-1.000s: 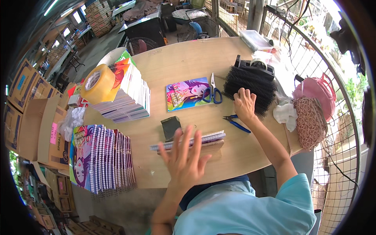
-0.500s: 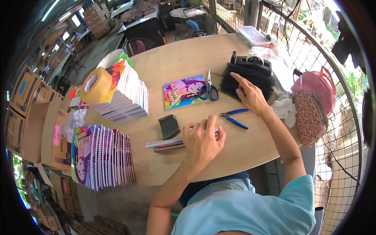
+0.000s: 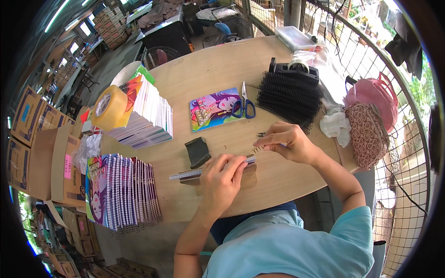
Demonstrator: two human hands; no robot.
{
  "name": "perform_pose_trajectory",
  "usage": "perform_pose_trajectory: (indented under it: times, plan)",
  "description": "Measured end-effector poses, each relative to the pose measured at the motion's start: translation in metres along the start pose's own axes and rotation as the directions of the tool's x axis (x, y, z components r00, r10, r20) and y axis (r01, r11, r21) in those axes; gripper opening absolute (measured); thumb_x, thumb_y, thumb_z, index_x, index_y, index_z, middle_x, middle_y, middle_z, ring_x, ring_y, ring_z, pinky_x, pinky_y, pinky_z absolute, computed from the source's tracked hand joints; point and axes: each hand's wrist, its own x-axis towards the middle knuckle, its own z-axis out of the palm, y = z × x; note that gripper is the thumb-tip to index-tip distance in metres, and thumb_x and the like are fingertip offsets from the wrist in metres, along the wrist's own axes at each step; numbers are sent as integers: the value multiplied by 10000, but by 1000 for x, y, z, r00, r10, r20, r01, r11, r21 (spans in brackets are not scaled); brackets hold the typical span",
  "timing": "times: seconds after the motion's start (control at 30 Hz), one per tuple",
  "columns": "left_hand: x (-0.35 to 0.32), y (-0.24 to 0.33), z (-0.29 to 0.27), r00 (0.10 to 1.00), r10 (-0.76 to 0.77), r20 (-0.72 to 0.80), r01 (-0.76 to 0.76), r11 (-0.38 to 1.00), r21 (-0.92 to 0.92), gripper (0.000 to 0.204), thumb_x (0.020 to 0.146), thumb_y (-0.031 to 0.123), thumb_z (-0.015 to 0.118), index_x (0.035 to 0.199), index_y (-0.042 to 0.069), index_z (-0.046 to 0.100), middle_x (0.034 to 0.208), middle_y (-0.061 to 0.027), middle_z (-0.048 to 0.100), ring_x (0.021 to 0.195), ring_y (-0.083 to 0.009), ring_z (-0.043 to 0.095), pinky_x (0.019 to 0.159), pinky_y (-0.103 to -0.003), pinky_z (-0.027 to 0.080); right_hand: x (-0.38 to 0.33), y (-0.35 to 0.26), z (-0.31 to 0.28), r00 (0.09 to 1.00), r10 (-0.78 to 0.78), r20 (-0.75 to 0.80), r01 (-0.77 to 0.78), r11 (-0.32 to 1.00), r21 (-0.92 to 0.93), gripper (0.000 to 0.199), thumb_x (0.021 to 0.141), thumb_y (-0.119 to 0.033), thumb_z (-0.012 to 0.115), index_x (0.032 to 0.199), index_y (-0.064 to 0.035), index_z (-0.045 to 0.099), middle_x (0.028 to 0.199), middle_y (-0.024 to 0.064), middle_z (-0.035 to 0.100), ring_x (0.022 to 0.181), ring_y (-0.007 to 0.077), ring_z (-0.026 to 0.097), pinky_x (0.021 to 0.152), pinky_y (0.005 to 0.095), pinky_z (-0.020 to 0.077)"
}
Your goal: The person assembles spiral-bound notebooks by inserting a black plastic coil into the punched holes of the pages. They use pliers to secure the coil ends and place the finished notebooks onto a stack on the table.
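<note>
Person at a desk [image 3: 208, 65], seen from above. L hand [image 3: 221, 178], fingers close together, clasps a notebook [image 3: 184, 175] standing on edge at the near middle of the desk. R hand [image 3: 293, 141], just right of it, pinches a thin dark coil [image 3: 256, 149] betw. thumb & fingers, near the notebook's right end but apart from it, as far as I can tell.

Progress, my reading: a stack of books [image 3: 134, 190], near left, shows coils along the edges, so prob. done. This notebook's coil seems not yet in. Left to do, prob.: the taller stack [image 3: 150, 123], far left, w/ no coils I can make out, under a tape roll [image 3: 110, 107]. Plenty of spare black coils [image 3: 287, 98] at far right.
</note>
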Motion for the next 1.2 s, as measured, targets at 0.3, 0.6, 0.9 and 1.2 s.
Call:
perform_pose_trajectory:
  times: [0.3,0.6,0.9,1.2]
  plan:
    - [1,-2,0,1000,7,2,-7,1000,-23,129,784,62,748,904,83,705,833,-47,635,724,-240,616,662,-354,477,2,-1,2,970,41,238,-97,968,230,127,842,-27,680,968,-11,679,794,116,654,700,279,630,646,382,499]
    - [0,-4,-2,1000,3,26,-1,998,-63,129,796,61,741,916,69,695,862,-65,611,746,-248,615,627,-353,488,5,-9,2,982,-38,184,56,994,-90,150,835,-114,698,932,-33,618,819,109,624,731,336,617,624,407,482]
    - [-6,-13,-1,999,32,4,-32,994,-101,214,794,81,741,973,80,625,864,-64,613,716,-226,606,625,-354,488,10,-24,7,952,-107,287,184,949,-255,491,870,-290,681,1283,-70,532,1136,161,571,827,333,594,738,426,488]
    - [-5,-8,4,994,106,34,-109,988,107,191,835,298,712,973,175,662,992,32,602,747,-159,581,682,-346,388,125,44,70,825,30,564,185,929,-319,700,868,-401,676,1444,-99,418,1402,264,415,1268,408,435,1073,448,355]
